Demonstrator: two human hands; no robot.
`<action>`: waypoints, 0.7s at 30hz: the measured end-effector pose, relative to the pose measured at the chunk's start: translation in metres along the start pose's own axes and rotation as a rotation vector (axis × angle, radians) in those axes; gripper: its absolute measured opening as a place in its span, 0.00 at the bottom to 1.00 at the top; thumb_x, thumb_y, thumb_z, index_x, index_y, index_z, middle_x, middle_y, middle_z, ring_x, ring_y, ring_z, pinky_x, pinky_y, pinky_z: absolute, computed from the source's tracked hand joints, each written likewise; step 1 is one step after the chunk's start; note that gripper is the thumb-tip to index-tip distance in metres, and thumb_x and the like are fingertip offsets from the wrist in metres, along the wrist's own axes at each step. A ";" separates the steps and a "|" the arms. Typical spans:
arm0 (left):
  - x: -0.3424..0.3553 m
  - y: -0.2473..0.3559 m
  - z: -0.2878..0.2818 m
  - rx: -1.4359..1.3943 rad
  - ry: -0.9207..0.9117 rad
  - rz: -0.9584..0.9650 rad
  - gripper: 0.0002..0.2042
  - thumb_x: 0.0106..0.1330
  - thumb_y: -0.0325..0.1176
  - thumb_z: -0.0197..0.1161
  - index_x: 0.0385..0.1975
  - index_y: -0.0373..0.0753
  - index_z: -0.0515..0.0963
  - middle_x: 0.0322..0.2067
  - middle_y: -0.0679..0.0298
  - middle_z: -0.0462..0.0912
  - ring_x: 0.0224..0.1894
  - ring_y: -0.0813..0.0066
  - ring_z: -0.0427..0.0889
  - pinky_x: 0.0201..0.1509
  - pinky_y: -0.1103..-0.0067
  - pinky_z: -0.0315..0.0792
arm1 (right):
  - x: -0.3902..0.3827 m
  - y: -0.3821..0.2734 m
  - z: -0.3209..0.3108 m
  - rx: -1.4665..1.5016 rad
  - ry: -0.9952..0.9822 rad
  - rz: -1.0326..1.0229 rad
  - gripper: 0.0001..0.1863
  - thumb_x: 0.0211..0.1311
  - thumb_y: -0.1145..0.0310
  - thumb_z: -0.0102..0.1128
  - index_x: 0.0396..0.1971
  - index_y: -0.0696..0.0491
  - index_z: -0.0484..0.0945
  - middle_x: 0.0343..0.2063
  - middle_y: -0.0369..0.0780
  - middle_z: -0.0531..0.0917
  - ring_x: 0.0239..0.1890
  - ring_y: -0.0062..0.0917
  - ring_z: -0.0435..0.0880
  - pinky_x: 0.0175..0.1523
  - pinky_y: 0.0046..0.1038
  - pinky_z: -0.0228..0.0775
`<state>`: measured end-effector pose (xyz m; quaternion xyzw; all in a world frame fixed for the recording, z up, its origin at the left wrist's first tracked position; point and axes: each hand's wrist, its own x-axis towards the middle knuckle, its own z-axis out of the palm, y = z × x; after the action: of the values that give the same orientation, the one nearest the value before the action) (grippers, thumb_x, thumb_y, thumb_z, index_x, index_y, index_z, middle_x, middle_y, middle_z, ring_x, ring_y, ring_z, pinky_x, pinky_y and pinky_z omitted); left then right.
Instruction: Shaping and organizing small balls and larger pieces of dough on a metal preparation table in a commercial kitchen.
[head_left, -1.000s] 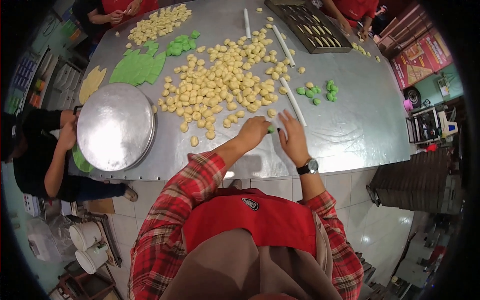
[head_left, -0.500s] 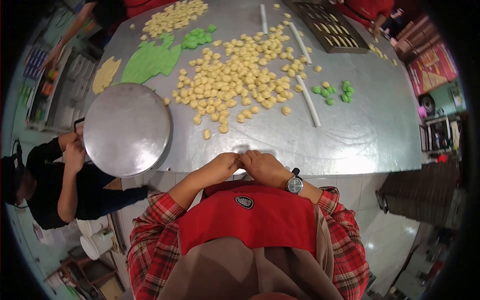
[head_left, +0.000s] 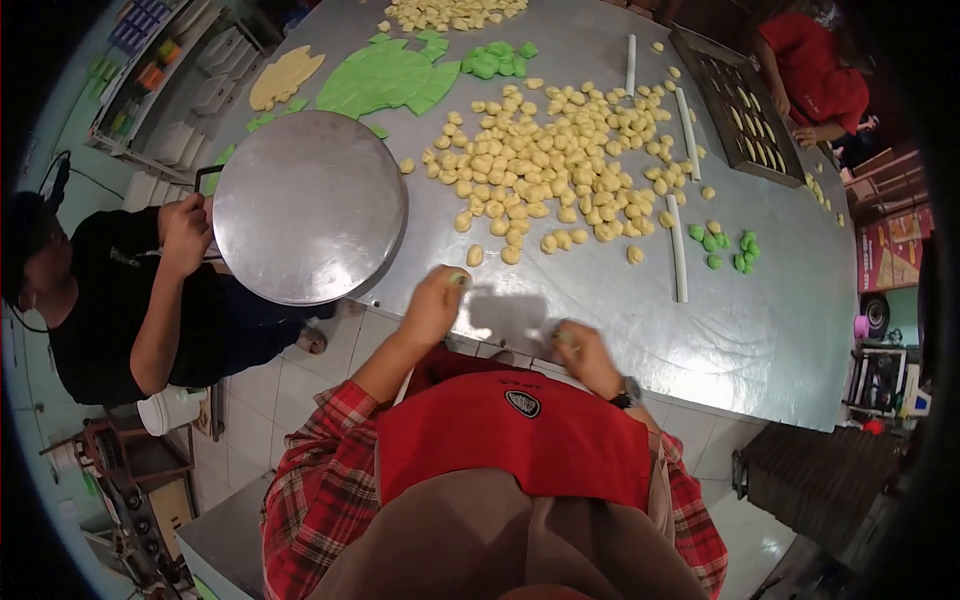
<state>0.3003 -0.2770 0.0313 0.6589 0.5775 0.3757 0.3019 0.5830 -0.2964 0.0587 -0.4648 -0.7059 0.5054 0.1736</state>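
Note:
My left hand is closed in a pinch at the near edge of the metal table, just below the closest yellow dough balls. At its thumb and fingertips shows a small pale-greenish spot, too small to name. Apart from it, my right hand is curled shut at the table edge, slightly blurred, with a similar greenish spot at the fingers. A dark-strapped watch is on the right wrist. Neither hand touches the dough balls on the table.
A round metal lid or pan stands at the left, a co-worker's hand by its handle. Flat green dough, green lumps, white rods and a tray of dough strips lie beyond. Another person works at far right.
My hands, together before, have moved apart, the left one forward and left, the right one to the right. The whole view has shifted, so the table's contents appear farther right.

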 end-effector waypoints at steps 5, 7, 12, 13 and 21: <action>-0.014 -0.034 0.010 0.778 -0.033 0.114 0.19 0.60 0.24 0.50 0.52 0.29 0.70 0.54 0.45 0.71 0.60 0.44 0.65 0.66 0.64 0.58 | -0.031 0.066 0.001 -0.886 0.284 -0.141 0.29 0.47 0.78 0.54 0.56 0.62 0.66 0.59 0.51 0.67 0.63 0.43 0.64 0.66 0.41 0.55; 0.002 -0.031 0.021 0.573 -0.018 0.190 0.20 0.61 0.28 0.50 0.54 0.30 0.68 0.58 0.48 0.68 0.63 0.48 0.62 0.68 0.60 0.54 | -0.006 0.057 0.016 -0.721 0.233 -0.142 0.30 0.49 0.76 0.54 0.57 0.63 0.65 0.63 0.52 0.61 0.68 0.45 0.55 0.69 0.45 0.47; 0.045 -0.051 0.015 0.402 -0.029 0.214 0.20 0.61 0.30 0.54 0.54 0.32 0.69 0.60 0.53 0.66 0.63 0.50 0.62 0.67 0.60 0.54 | 0.038 0.077 -0.029 -0.751 0.517 -0.168 0.24 0.54 0.75 0.53 0.54 0.61 0.68 0.58 0.51 0.67 0.63 0.47 0.62 0.67 0.45 0.52; 0.024 -0.051 0.007 0.504 0.006 0.174 0.20 0.60 0.29 0.55 0.54 0.32 0.70 0.59 0.53 0.68 0.63 0.50 0.63 0.67 0.61 0.54 | 0.030 0.078 -0.027 -0.776 0.512 -0.156 0.23 0.53 0.76 0.53 0.53 0.60 0.69 0.58 0.51 0.67 0.63 0.46 0.63 0.66 0.45 0.53; -0.021 -0.029 0.038 -0.177 0.018 0.122 0.23 0.65 0.24 0.52 0.62 0.39 0.62 0.54 0.57 0.71 0.56 0.64 0.70 0.56 0.73 0.68 | 0.010 0.018 0.031 -0.234 0.421 -0.198 0.21 0.53 0.77 0.57 0.50 0.56 0.73 0.38 0.45 0.78 0.44 0.43 0.75 0.48 0.38 0.70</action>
<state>0.3160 -0.2919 -0.0159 0.6602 0.5035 0.4489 0.3303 0.5647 -0.3045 0.0270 -0.5052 -0.7500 0.2930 0.3106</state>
